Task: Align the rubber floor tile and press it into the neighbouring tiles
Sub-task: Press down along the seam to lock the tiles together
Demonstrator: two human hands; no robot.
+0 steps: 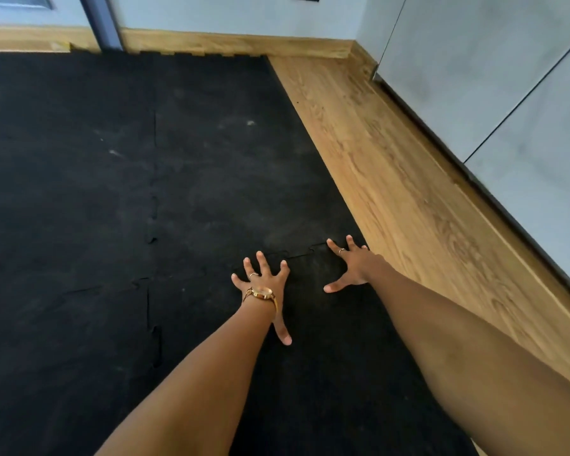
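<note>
A black rubber floor tile (313, 324) lies under my arms at the near right of the mat. Its toothed far seam (305, 253) meets the neighbouring tile (244, 166) beyond it. My left hand (264, 284), with a gold watch and a ring, lies flat with fingers spread just short of that seam. My right hand (351, 263) is also spread flat, fingertips on the seam near the mat's right edge. Neither hand holds anything. Another neighbouring tile (63, 324) lies to the left, joined along a jigsaw seam (152, 307).
Bare wooden floor (392, 166) runs along the mat's right edge. Grey cabinet doors (494, 77) stand at the right above a wooden plinth. A wooden skirting board (237, 44) and a blue-grey door frame (101, 24) line the far wall.
</note>
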